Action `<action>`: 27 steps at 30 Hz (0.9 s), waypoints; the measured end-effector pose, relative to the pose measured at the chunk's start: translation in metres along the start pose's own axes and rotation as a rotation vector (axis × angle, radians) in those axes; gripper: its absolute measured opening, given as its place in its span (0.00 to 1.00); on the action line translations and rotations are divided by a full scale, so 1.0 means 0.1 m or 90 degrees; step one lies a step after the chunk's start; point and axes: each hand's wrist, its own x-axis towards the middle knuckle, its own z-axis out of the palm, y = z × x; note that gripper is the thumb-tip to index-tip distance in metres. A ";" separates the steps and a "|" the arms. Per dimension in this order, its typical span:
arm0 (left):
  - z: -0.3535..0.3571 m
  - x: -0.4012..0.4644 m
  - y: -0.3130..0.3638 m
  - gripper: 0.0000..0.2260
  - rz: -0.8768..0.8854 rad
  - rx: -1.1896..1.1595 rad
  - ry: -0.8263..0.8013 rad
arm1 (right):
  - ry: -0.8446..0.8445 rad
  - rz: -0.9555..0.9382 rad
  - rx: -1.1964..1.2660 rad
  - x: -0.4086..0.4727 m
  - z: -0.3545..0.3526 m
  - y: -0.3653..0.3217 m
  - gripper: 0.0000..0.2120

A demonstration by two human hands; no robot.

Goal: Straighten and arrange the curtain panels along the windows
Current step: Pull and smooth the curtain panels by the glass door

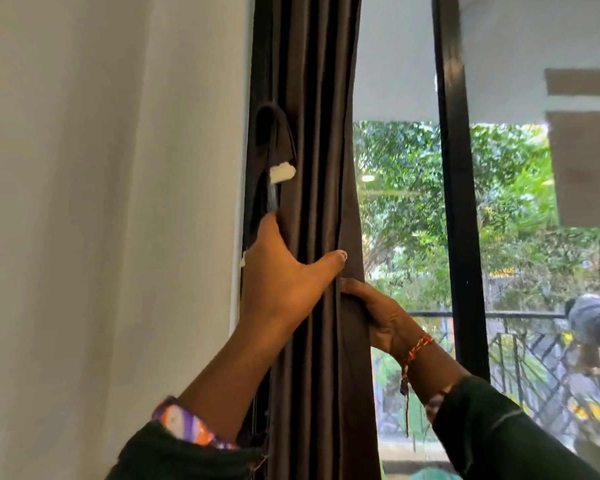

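A dark brown curtain panel (312, 133) hangs gathered in tight vertical folds between the white wall and the window glass. My left hand (281, 275) wraps around the bunched folds from the left, thumb stretched across the front, fingers hidden behind the fabric. My right hand (374, 313) grips the curtain's right edge just below that thumb, fingers curled behind the cloth. A brown tie-back strap (274, 133) with a white patch hangs looped at the curtain's left side, above my left hand.
A white wall (101, 202) fills the left. A black window frame post (458, 202) stands right of the curtain. Through the glass are trees, a balcony railing (520, 341) and a person bending over at the far right.
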 end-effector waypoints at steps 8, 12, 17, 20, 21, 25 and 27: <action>0.01 0.45 0.48 0.66 0.002 0.097 -0.041 | -0.072 -0.053 -0.051 0.11 0.47 -0.54 0.29; 0.09 0.47 0.62 0.66 0.037 0.196 -0.001 | -0.009 -0.148 -0.098 0.15 0.62 -0.57 0.25; 0.10 0.66 0.70 0.53 0.026 0.267 0.054 | 0.161 -0.253 -0.261 0.35 0.59 -0.55 0.03; 0.03 0.78 0.70 0.35 0.044 0.280 0.079 | 0.159 -0.268 -0.278 0.34 0.60 -0.57 0.08; -0.01 0.81 0.70 0.30 0.047 0.268 0.077 | 0.154 -0.260 -0.278 0.32 0.62 -0.58 0.10; -0.16 0.96 0.67 0.20 0.056 0.195 0.057 | 0.070 -0.186 -0.150 0.32 0.70 -0.68 0.08; -0.22 1.02 0.70 0.15 0.066 0.139 0.033 | -0.007 -0.135 0.002 0.35 0.71 -0.77 0.22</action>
